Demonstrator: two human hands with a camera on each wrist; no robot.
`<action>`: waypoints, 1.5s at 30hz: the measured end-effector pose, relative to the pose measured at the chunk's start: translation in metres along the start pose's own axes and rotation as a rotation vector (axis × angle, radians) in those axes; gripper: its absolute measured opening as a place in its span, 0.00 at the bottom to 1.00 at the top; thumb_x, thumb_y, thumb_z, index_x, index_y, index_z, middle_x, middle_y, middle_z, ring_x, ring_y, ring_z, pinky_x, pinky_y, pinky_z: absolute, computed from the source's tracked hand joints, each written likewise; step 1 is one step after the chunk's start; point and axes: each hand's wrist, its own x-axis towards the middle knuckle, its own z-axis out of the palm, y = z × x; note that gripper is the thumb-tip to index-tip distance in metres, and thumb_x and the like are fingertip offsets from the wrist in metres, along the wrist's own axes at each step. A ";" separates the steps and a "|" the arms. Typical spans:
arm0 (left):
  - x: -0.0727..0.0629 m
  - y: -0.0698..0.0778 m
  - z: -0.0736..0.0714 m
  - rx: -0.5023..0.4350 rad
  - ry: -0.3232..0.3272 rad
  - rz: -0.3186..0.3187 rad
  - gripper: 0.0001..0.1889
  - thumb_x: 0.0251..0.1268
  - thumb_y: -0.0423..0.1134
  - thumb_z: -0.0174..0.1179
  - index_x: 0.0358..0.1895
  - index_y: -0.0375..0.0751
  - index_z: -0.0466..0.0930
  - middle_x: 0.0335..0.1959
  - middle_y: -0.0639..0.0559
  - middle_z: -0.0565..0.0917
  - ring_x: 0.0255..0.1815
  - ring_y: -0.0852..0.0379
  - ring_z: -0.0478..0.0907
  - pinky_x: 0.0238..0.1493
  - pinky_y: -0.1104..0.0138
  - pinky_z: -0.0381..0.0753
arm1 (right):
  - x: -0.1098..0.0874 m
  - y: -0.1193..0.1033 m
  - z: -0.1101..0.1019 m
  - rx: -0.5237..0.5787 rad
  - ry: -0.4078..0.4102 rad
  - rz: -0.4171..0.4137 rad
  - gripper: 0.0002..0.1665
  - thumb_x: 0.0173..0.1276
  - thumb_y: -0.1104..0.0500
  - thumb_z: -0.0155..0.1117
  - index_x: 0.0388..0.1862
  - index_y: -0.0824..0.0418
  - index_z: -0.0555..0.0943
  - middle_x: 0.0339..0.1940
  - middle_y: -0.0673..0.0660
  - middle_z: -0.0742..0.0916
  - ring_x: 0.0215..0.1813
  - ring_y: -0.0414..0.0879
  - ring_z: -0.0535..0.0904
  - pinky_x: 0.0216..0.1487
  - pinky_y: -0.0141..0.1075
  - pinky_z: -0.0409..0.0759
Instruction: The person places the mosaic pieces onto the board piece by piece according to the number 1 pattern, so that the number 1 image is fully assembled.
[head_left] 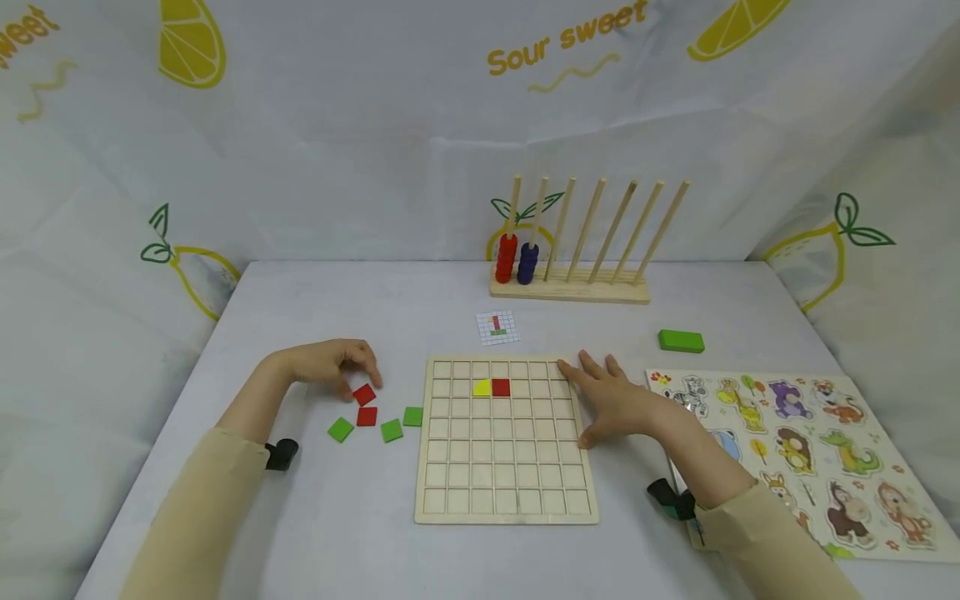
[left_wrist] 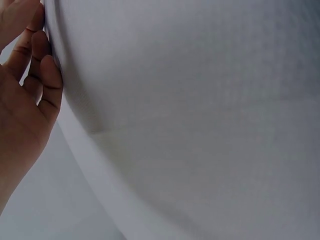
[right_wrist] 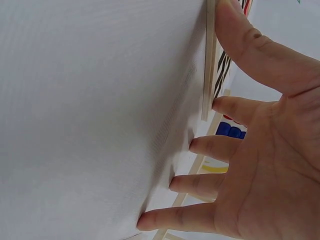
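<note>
My left hand [head_left: 333, 364] is over the table left of a wooden grid board [head_left: 508, 507], thumb and index finger apart on either side of a red square tile [head_left: 364, 394]. Below that tile lies another red square [head_left: 367, 417], with green squares [head_left: 392, 431] around it. In the left wrist view the hand [left_wrist: 27, 95] has bent fingers near the cloth; the tiles are hidden there. A yellow piece [head_left: 482, 387] and a red square [head_left: 501, 387] sit side by side in the board's second row. My right hand [head_left: 618, 402] rests fingers spread, thumb and index fingertip at the board's right edge.
Behind the board lies a small pattern card [head_left: 498, 328]. A wooden peg stand [head_left: 570, 288] with red and dark blue beads stands at the back. To the right are a green block [head_left: 681, 341] and an animal puzzle board [head_left: 813, 454], partly under my right forearm.
</note>
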 end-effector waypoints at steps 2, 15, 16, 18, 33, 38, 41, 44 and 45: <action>0.000 0.000 0.001 0.019 0.014 -0.010 0.17 0.50 0.26 0.69 0.45 0.44 0.87 0.54 0.46 0.77 0.60 0.52 0.70 0.67 0.56 0.66 | 0.000 -0.001 0.000 -0.001 0.000 0.000 0.67 0.49 0.50 0.80 0.81 0.54 0.49 0.82 0.70 0.47 0.78 0.80 0.35 0.67 0.77 0.50; 0.001 0.005 0.004 0.074 0.049 -0.053 0.15 0.47 0.27 0.71 0.40 0.46 0.88 0.51 0.48 0.75 0.57 0.51 0.68 0.60 0.59 0.67 | -0.001 -0.002 -0.003 0.007 -0.005 0.001 0.67 0.49 0.50 0.81 0.81 0.54 0.50 0.82 0.70 0.47 0.78 0.79 0.35 0.68 0.76 0.52; 0.001 0.005 0.004 0.078 0.051 -0.056 0.15 0.47 0.27 0.70 0.40 0.46 0.88 0.51 0.48 0.75 0.56 0.51 0.68 0.60 0.59 0.67 | -0.001 -0.002 -0.003 0.005 -0.003 -0.004 0.67 0.49 0.50 0.81 0.81 0.55 0.50 0.81 0.71 0.47 0.78 0.80 0.35 0.67 0.76 0.52; 0.001 0.004 0.005 0.089 0.055 -0.061 0.15 0.47 0.27 0.70 0.39 0.47 0.88 0.51 0.49 0.75 0.56 0.52 0.68 0.58 0.60 0.68 | -0.001 -0.003 -0.002 0.003 -0.004 -0.006 0.67 0.49 0.50 0.80 0.81 0.55 0.50 0.81 0.71 0.47 0.78 0.80 0.35 0.67 0.76 0.52; 0.006 0.014 0.008 0.167 0.068 -0.092 0.15 0.45 0.22 0.69 0.34 0.45 0.83 0.46 0.50 0.76 0.49 0.53 0.70 0.54 0.63 0.71 | 0.001 0.000 -0.001 0.002 -0.001 0.009 0.67 0.49 0.51 0.81 0.81 0.53 0.49 0.82 0.70 0.47 0.78 0.79 0.35 0.67 0.76 0.54; 0.007 0.015 0.008 0.174 0.069 -0.123 0.13 0.46 0.23 0.69 0.32 0.44 0.80 0.43 0.50 0.75 0.47 0.53 0.69 0.51 0.64 0.71 | 0.002 0.002 0.000 0.005 0.000 0.007 0.67 0.50 0.50 0.80 0.81 0.52 0.49 0.82 0.69 0.47 0.78 0.79 0.35 0.67 0.76 0.54; 0.008 0.018 0.008 0.171 0.063 -0.133 0.12 0.48 0.23 0.67 0.32 0.42 0.78 0.40 0.50 0.76 0.45 0.53 0.69 0.48 0.65 0.71 | 0.002 0.002 0.000 0.006 0.000 0.007 0.67 0.50 0.50 0.80 0.81 0.53 0.49 0.82 0.69 0.47 0.78 0.79 0.35 0.67 0.76 0.53; 0.009 0.023 0.007 0.166 0.045 -0.138 0.11 0.49 0.21 0.64 0.31 0.41 0.78 0.34 0.51 0.78 0.39 0.55 0.71 0.43 0.65 0.72 | 0.001 0.001 0.000 0.008 -0.002 0.010 0.67 0.50 0.51 0.80 0.81 0.53 0.49 0.82 0.69 0.47 0.78 0.78 0.35 0.67 0.76 0.53; 0.010 0.024 0.007 0.161 0.035 -0.138 0.11 0.49 0.21 0.64 0.31 0.40 0.77 0.32 0.51 0.78 0.38 0.55 0.71 0.41 0.66 0.72 | 0.001 0.001 0.000 0.008 -0.002 0.011 0.67 0.50 0.51 0.80 0.81 0.53 0.49 0.82 0.69 0.47 0.78 0.78 0.35 0.67 0.76 0.53</action>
